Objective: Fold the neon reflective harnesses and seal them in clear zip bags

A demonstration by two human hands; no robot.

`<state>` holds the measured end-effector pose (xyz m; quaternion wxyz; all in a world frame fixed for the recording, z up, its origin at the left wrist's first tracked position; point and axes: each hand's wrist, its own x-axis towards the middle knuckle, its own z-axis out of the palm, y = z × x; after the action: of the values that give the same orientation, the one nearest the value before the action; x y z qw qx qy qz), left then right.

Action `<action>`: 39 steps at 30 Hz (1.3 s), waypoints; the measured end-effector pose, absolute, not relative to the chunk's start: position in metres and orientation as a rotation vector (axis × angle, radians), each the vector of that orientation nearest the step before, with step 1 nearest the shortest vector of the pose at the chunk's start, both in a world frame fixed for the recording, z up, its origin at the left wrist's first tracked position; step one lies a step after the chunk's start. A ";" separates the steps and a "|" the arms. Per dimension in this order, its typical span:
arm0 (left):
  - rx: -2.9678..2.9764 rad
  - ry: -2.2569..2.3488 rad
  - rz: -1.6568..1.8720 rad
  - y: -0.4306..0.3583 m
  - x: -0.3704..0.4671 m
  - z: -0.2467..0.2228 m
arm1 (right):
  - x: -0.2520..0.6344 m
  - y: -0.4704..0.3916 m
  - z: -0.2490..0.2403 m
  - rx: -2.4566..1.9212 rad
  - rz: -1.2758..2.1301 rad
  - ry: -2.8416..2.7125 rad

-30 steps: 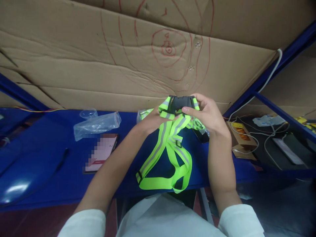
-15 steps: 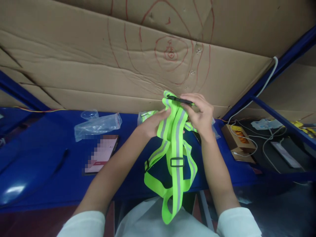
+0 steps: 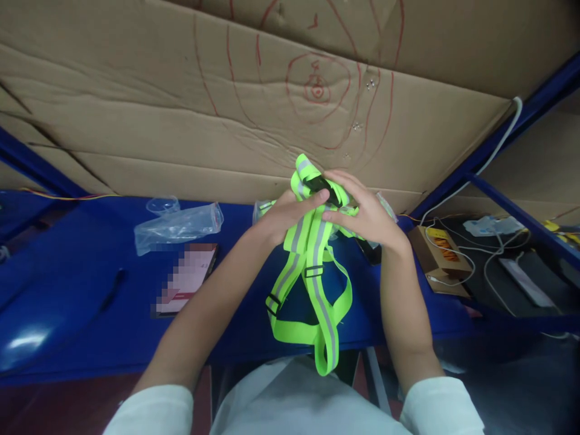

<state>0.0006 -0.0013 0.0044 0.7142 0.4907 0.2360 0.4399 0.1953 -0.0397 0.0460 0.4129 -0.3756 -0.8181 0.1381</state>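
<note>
Grasping the upper folds of a fluorescent yellow-green webbing harness with grey reflective stripes (image 3: 317,241) in left hand (image 3: 285,217) and right hand (image 3: 374,217). Resting left thumb (image 3: 316,202) on a flat black plastic buckle (image 3: 334,192) among the folds; curving right fingers (image 3: 348,181) around the same bundle. Note harness position: suspended from both hands above a glossy blue tabletop (image 3: 81,254), in loops fitted with black slide adjusters (image 3: 314,272). Locate, left of harness, a clear plastic bag (image 3: 179,229) and a flat rectangular panel with pale face (image 3: 199,269); right of harness, a brown cardboard box (image 3: 439,266); behind harness, a tan cardboard sheet with red-drawn rings (image 3: 254,151).
</note>
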 end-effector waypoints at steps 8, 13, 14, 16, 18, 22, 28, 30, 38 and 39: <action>1.358 0.297 0.892 -0.006 -0.025 0.028 | 0.194 -0.050 0.051 -1.000 0.623 -1.536; 1.286 0.214 0.942 -0.011 -0.027 0.038 | 0.190 -0.053 0.053 -0.928 0.906 -1.425; 1.306 0.253 0.963 -0.010 -0.025 0.037 | 0.189 -0.053 0.052 -0.916 0.904 -1.431; 1.355 0.342 1.011 -0.009 -0.022 0.033 | 0.186 -0.051 0.050 -0.914 0.886 -1.449; 1.384 0.375 1.019 -0.007 -0.020 0.029 | 0.184 -0.049 0.048 -0.936 0.867 -1.447; 1.349 0.365 0.929 -0.003 -0.015 0.022 | 0.181 -0.046 0.046 -0.932 0.882 -1.361; 1.148 0.340 1.167 -0.006 -0.004 0.021 | 0.186 -0.052 0.051 -0.795 1.144 -1.472; 1.102 0.323 1.193 -0.009 -0.003 0.023 | 0.188 -0.052 0.052 -0.823 1.217 -1.509; 1.019 0.297 0.957 -0.005 0.007 0.009 | 0.188 -0.047 0.048 -0.879 1.022 -1.383; 1.038 0.314 0.955 -0.004 0.008 0.007 | 0.188 -0.048 0.048 -0.879 1.044 -1.393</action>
<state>0.0075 -0.0044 0.0075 0.7502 0.4750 0.1439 0.4369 0.1883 -0.0476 0.0480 0.5612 -0.3731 -0.5913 0.4429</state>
